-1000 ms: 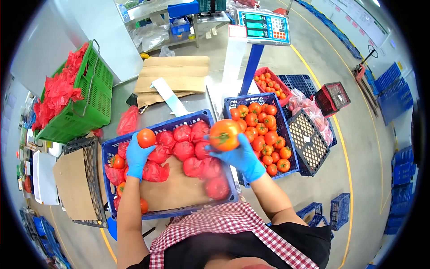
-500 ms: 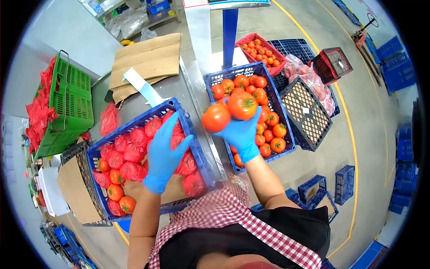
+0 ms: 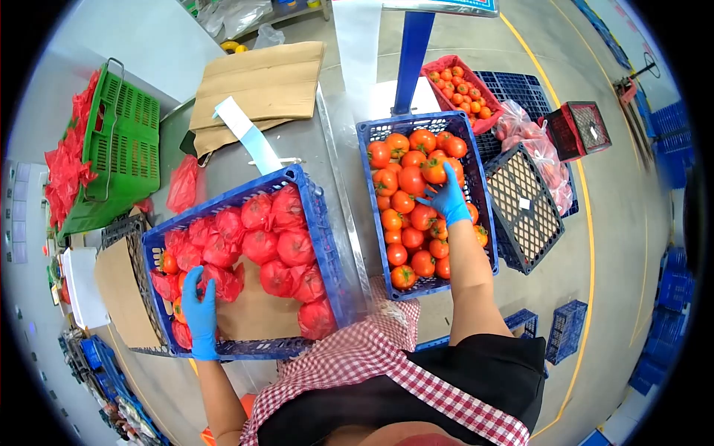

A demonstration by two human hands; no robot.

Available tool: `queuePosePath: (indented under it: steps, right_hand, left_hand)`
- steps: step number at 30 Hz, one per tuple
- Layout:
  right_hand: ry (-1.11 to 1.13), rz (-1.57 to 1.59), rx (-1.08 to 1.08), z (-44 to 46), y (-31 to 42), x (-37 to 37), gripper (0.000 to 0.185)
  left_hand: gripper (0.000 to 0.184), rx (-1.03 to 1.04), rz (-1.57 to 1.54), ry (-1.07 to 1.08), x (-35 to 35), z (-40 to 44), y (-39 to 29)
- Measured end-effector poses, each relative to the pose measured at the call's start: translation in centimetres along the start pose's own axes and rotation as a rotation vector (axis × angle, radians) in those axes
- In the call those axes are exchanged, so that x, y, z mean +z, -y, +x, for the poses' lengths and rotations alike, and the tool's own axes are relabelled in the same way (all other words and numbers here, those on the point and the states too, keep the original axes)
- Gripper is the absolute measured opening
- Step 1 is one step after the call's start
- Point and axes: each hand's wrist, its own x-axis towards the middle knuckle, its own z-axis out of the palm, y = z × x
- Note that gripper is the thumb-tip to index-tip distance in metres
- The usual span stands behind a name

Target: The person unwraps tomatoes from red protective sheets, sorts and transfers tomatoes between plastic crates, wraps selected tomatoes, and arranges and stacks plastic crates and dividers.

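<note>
My left hand [image 3: 199, 316], in a blue glove, is over the left side of a blue crate [image 3: 245, 349]. Its fingers are stretched out and apart, beside an unwrapped tomato [image 3: 178, 310] and a tomato in red film [image 3: 224, 282]. More film-wrapped tomatoes fill the crate's back and right, on a cardboard liner [image 3: 249, 308]. My right hand [image 3: 448, 202], gloved too, is inside a second blue crate [image 3: 381, 276] full of bare tomatoes. Its thumb and fingers are spread, touching a tomato [image 3: 434, 170] on top; some fingertips are hidden.
At left, a green crate [image 3: 126, 156] holds red film. Cardboard [image 3: 256, 82] and a paper strip [image 3: 249, 134] lie on the metal table [image 3: 297, 141]. Beyond the right crate are a red-lined tomato crate [image 3: 487, 119], bagged produce [image 3: 539, 149] and a black crate [image 3: 524, 208]. A blue post [image 3: 413, 59] stands behind.
My right hand, which held two tomatoes raised before me, has gone down into the right crate. My left hand has moved left and down to the unwrapped tomatoes. The view has shifted slightly.
</note>
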Motion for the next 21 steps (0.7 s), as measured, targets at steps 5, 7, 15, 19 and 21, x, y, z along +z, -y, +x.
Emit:
queuePosePath:
  steps: [5, 7, 15, 19, 21]
  right_hand:
    - [-0.081, -0.028, 0.063, 3.3, 1.1, 1.6, 0.092]
    - [-0.149, 0.008, 0.104, 5.1, 1.3, 1.1, 0.093]
    - [-0.017, -0.533, -0.22, -0.3, -2.0, 1.7, 0.04]
    - [0.251, -0.723, -0.589, -7.5, -4.8, 12.1, 0.026]
    - [0.431, -0.81, -0.725, -13.9, -7.3, 20.0, 0.031]
  left_hand:
    - [0.049, 0.02, 0.133, -0.029, -1.1, -0.1, 3.6]
    - [0.061, 0.051, 0.354, -0.047, -1.4, -0.1, 5.8]
    - [0.08, 0.322, 0.75, -0.03, -1.6, -1.0, 7.2]
    - [0.081, 0.18, 0.587, -0.034, -1.0, 2.2, 9.6]
    - [0.081, 0.182, 0.598, -0.005, -1.2, 2.4, 9.0]
